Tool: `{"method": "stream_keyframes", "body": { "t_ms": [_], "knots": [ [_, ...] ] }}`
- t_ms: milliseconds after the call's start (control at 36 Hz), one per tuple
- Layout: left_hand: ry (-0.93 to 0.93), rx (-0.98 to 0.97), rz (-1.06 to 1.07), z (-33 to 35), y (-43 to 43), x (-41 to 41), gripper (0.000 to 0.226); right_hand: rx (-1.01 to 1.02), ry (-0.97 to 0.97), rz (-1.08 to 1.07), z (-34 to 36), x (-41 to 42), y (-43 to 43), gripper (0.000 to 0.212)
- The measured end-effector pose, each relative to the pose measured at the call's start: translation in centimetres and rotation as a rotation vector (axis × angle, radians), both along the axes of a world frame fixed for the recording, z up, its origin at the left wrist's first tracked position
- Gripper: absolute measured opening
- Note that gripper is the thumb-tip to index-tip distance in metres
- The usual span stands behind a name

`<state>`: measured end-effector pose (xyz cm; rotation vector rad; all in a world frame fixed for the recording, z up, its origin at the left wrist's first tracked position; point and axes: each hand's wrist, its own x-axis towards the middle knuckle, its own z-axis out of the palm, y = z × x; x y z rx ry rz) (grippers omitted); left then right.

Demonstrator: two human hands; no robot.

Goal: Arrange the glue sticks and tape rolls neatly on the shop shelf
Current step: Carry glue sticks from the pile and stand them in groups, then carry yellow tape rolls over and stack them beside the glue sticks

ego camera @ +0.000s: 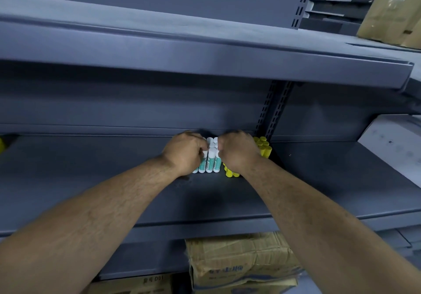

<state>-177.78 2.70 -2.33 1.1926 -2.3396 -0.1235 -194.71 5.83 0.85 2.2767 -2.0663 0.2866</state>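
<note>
The white glue sticks (210, 159) stand far back on the shelf (114, 180), just left of the yellow glue sticks (264, 148). The left grip (185, 151) and the right grip (237, 151) curl around their tops. They seem light, stiff and smooth (easy to topple), so better to squeeze the group from its sides.

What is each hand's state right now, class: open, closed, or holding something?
Left hand: closed, fingers curled on the white glue sticks.
Right hand: closed, fingers curled on the same white glue sticks from the other side.
</note>
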Motion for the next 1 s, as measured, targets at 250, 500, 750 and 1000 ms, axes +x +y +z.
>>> {"method": "stream_keyframes", "body": {
  "t_ms": [250,500,750,1000],
  "knots": [
    [0.024,0.043,-0.005,0.0,0.1,0.2,0.030,-0.018,0.070,-0.006,0.1,0.1,0.0,0.013],
    [0.008,0.034,-0.028,0.2,0.4,0.3,0.028,0.025,0.103,-0.021,0.5,0.4,0.0,0.012],
    [-0.116,0.101,-0.029,1.4,2.2,0.5,0.045,0.058,0.147,-0.049,1.7,1.2,1.4,0.012],
    [-0.252,0.178,0.187,2.9,5.2,2.8,0.070,-0.003,-0.018,0.112,2.1,3.2,3.3,0.051]
  ]
}}
